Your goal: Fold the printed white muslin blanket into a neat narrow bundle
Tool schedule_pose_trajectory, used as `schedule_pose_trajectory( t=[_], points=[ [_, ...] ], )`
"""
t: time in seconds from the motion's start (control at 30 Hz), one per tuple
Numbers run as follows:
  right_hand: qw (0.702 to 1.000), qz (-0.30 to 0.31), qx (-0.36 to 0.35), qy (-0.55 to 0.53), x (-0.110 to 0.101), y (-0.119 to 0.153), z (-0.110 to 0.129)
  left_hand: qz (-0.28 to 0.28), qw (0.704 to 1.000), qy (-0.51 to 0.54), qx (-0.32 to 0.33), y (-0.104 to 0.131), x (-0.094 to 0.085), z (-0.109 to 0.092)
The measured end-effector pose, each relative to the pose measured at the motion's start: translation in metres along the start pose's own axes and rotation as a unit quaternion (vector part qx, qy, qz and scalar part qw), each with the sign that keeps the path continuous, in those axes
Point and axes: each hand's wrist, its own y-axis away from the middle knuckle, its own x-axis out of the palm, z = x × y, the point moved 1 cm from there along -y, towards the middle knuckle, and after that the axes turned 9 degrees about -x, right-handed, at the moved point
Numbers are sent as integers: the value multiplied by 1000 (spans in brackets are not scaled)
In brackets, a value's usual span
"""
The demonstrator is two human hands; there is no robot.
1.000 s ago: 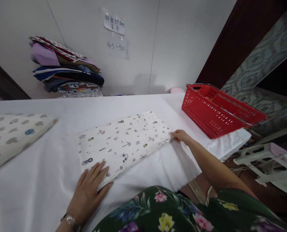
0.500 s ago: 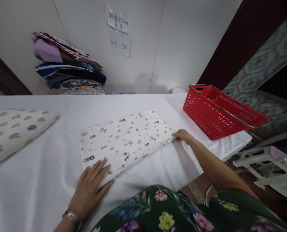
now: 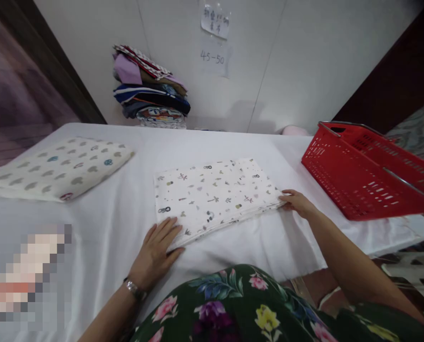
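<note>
A folded white cloth [image 3: 212,190] printed with small plants and figures lies on the white-covered table [image 3: 126,266], its layered edge towards me. My left hand [image 3: 157,251] rests on the near left corner; its fingers are stretched out flat on top, and the thumb lies along the front edge. At the right corner my right hand [image 3: 299,203] pinches the layers between thumb and fingers. Parts of that grip are hidden by the hand itself.
Another folded cloth [image 3: 60,168] with grey cloud-like shapes lies at the left. A red basket [image 3: 358,175] with metal handles stands at the right. Against the wall is a stack of folded fabrics [image 3: 151,90], near paper signs [image 3: 214,38]. A blurred-out patch covers the lower left.
My view has turned to the left, bringing more of the left cloth and a pixelated patch into sight. Both hands keep their places on the folded cloth.
</note>
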Motion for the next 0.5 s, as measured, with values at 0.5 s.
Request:
schedule_pose_trajectory(
  t=[0.5],
  points=[
    [989,-36,-66,124,1,-11,-10,11,997,68,16,12,-10,6]
  ],
)
